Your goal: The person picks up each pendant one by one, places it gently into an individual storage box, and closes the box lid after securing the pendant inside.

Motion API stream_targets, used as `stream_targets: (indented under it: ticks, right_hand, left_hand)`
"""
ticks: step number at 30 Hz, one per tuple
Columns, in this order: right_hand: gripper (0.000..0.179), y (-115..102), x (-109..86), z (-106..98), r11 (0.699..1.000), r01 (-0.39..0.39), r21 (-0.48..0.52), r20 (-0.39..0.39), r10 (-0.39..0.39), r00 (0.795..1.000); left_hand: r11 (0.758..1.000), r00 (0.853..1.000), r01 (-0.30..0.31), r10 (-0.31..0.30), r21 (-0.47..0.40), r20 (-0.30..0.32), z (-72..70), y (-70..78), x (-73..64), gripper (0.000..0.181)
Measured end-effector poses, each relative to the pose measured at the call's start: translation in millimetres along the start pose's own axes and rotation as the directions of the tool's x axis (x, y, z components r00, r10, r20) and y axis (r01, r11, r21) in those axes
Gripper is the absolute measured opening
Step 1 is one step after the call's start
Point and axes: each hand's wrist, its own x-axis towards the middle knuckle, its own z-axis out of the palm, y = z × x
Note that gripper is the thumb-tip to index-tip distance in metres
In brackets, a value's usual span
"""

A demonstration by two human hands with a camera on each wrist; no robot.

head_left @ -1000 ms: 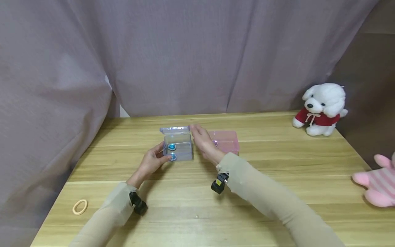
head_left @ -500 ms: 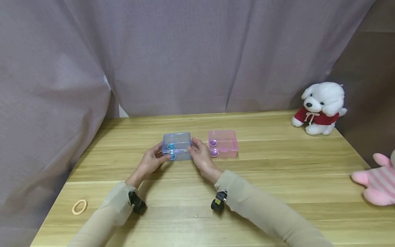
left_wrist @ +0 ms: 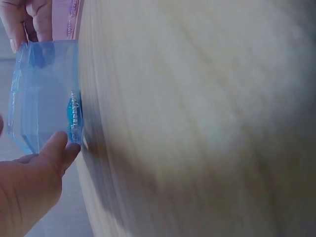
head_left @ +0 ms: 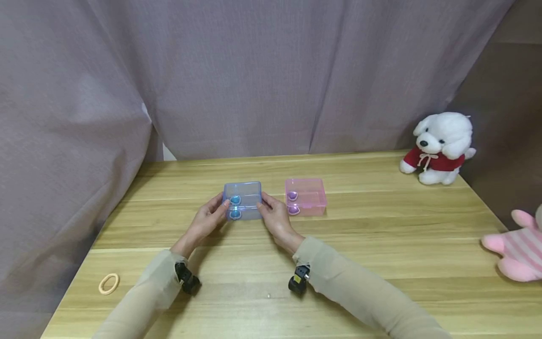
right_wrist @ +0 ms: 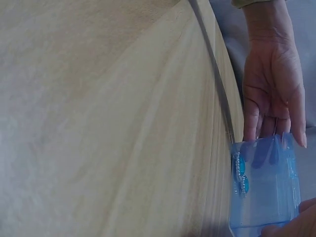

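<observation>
A see-through blue plastic box (head_left: 250,189) stands on the table with its lid down. Inside, at the left, lies a blue gem-like piece (left_wrist: 72,114) with a beaded rim; it shows through both lid and front wall. My left hand (head_left: 205,222) grips the box's left side, thumb up at the lid's front corner. On the opposite side my right hand (head_left: 277,221) holds the box, its thumb at the front right corner. Just to the right, apart from the hands, sits a pink see-through box (head_left: 311,192), also closed, with a purple beaded gem-like piece (head_left: 292,210) in it.
A light wooden ring (head_left: 109,284) lies at the table's front left. A white plush dog (head_left: 442,162) in a red top sits at the back right corner, and a pink striped plush toy (head_left: 522,249) lies at the right edge. Grey curtain (head_left: 237,80) hangs behind the wooden table (head_left: 271,310).
The blue box's lid has swung down from raised to closed. My right hand came back from the lid to the right side, and my left thumb moved up onto the lid's corner.
</observation>
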Motion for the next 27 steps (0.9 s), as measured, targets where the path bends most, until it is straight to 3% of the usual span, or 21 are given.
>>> stream_targets:
  ticks: [4, 11, 18, 27]
  right_hand:
    - [0.047, 0.9, -0.3, -0.2, 1.0, 0.004, -0.001, 0.002, -0.004, 1.0]
    - [0.047, 1.5, -0.2, 1.0, 0.999, -0.007, 0.042, -0.004, 0.007, 1.0]
    - [0.047, 1.7, -0.8, 2.5, 0.998, -0.007, 0.06, -0.009, 0.007, 1.0]
    - [0.046, 3.7, -1.8, 4.3, 1.0, 0.002, 0.024, -0.027, -0.001, 1.0]
  left_hand:
    - [0.999, 1.0, -0.005, 0.005, -0.039, -0.001, 0.9, -0.5, -0.5, 0.055]
    - [0.997, 0.999, -0.003, 0.007, 0.083, -0.044, 3.4, 4.7, -2.7, 0.057]
    - [0.995, 0.997, -0.001, 0.008, 0.103, -0.072, 3.4, 0.5, -0.5, 0.057]
    - [0.993, 0.998, 0.017, -0.009, 0.12, -0.065, 2.0, 3.0, -2.1, 0.058]
